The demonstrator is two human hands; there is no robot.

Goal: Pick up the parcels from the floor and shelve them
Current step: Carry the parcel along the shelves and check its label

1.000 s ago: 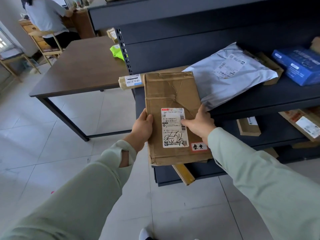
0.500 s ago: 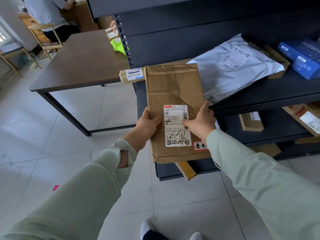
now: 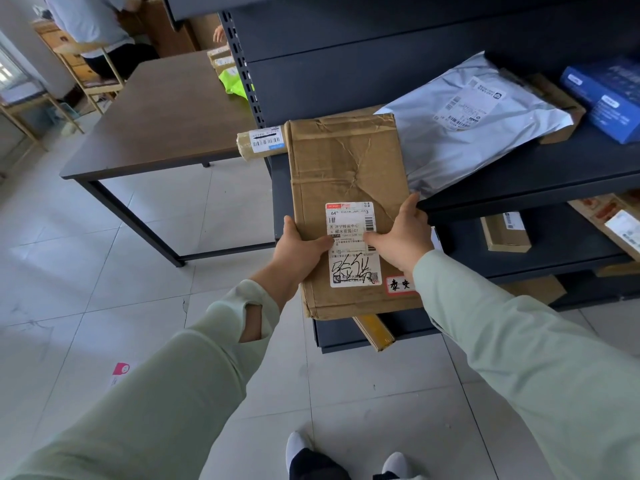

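Observation:
A flat brown cardboard parcel (image 3: 348, 171) with a white shipping label lies with its far end over the left end of a dark shelf (image 3: 540, 178). Its near end sticks out past the shelf front. My left hand (image 3: 299, 251) grips its left edge, thumb on top. On the right edge sits my right hand (image 3: 401, 237), thumb on the label. A grey plastic mailer (image 3: 460, 133) lies on the shelf right beside the parcel. From under the parcel's left side a taped roll-shaped parcel (image 3: 261, 142) pokes out.
A blue box (image 3: 606, 95) sits further right on the same shelf. Lower shelves hold small cardboard boxes (image 3: 505, 232) and a yellow-edged parcel (image 3: 375, 329). A dark table (image 3: 162, 116) stands to the left. Behind it are a person (image 3: 90, 26) and wooden chairs. A pink slip (image 3: 119, 370) lies on the floor.
Both hands have pushed the cardboard parcel a little further onto the shelf, and my view has shifted closer. The left thumb now reaches onto the label.

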